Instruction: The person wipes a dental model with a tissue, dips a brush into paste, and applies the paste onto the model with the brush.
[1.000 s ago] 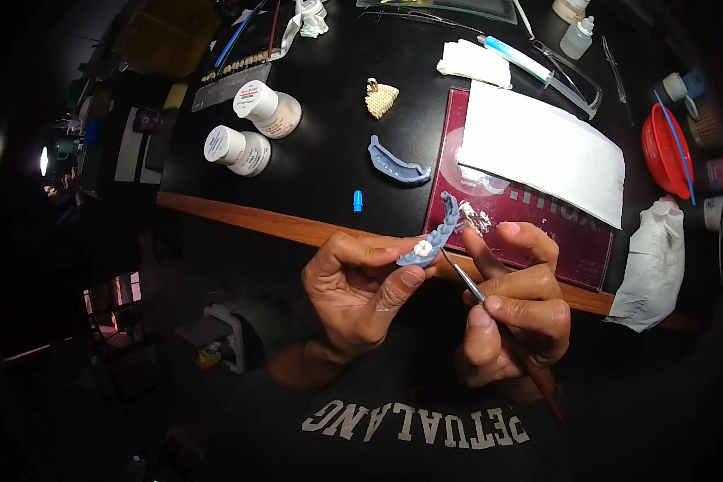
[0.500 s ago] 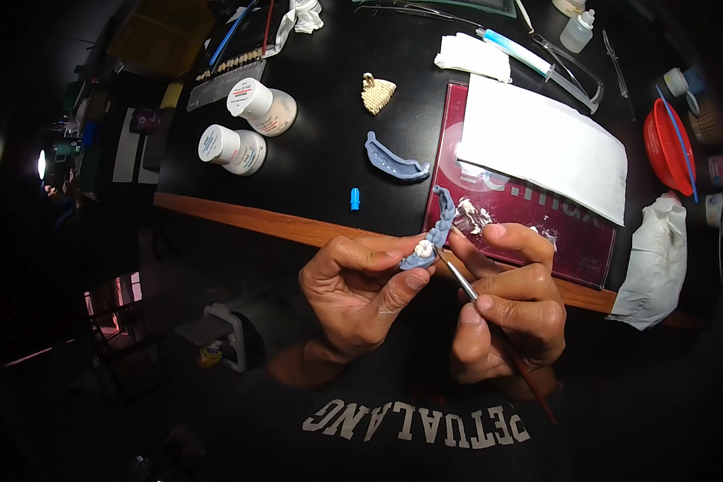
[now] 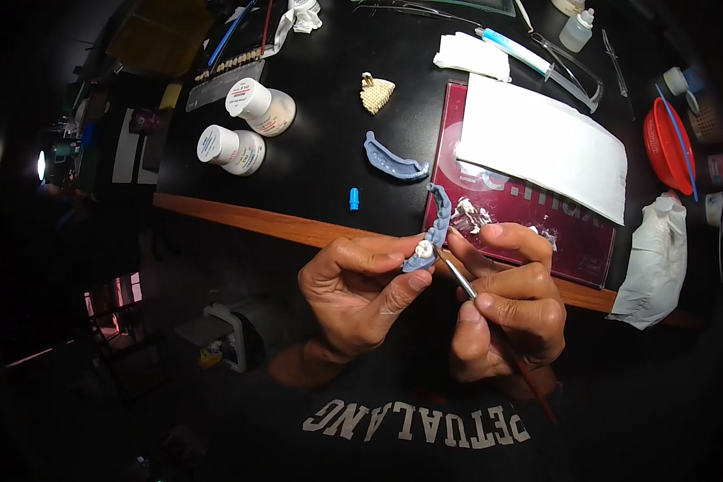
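Observation:
Between the thumb and fingers of my left hand [image 3: 360,293] is a blue-grey dental model [image 3: 439,218], its row of teeth pointing up and away from me. A white tooth crown [image 3: 424,250] sits on the model near my fingertips. My right hand [image 3: 518,301] grips a fine brush [image 3: 464,281] with a metal ferrule and dark red handle. The brush tip lies right beside the crown; whether it touches is too small to tell. Just beyond my hands is a dark red mixing slab [image 3: 570,257] with smeared white paste [image 3: 470,217] on it.
A white paper sheet [image 3: 546,149] covers part of the slab. A second blue-grey dental model piece [image 3: 395,159], a honeycomb firing tray [image 3: 377,94], a small blue piece [image 3: 354,199] and two powder jars [image 3: 261,108] stand on the black table. At right are a red bowl [image 3: 667,149] and crumpled tissue [image 3: 655,257].
The dental model has tilted slightly, its far end shifting a little to the left. Both hands keep nearly the same place and grip.

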`<state>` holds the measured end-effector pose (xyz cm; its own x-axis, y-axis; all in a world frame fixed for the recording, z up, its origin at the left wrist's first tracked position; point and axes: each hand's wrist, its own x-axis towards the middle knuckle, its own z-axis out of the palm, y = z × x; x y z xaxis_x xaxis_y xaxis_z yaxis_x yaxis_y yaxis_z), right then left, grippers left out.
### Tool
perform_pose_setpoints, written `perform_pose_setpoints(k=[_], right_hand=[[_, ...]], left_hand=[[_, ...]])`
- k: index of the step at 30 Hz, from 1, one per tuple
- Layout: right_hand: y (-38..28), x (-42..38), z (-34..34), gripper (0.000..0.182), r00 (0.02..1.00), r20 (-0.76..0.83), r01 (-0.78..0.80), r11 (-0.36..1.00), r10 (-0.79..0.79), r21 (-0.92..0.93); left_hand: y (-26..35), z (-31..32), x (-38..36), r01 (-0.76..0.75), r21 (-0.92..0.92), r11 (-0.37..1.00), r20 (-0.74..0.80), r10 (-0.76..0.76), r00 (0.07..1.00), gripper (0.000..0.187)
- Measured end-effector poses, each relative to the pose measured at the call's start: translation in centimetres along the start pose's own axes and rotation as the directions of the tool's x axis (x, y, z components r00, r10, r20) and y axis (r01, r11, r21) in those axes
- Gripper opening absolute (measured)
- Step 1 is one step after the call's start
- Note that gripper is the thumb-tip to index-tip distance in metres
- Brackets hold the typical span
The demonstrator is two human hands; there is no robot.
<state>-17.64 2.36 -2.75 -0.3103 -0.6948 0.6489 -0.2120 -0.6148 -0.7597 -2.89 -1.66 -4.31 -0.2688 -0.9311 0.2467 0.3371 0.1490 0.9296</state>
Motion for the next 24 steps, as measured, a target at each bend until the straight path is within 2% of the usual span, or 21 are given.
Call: perform_pose_setpoints(k=[24], right_hand=[[-0.12, 0.04, -0.06, 0.018, 1.000, 0.009, 0.001, 1.000, -0.001, 0.001]], left_hand=[[-0.14, -0.35, -0.01, -0.006, 0.007, 1.000, 0.030, 0.005, 1.000, 0.022]])
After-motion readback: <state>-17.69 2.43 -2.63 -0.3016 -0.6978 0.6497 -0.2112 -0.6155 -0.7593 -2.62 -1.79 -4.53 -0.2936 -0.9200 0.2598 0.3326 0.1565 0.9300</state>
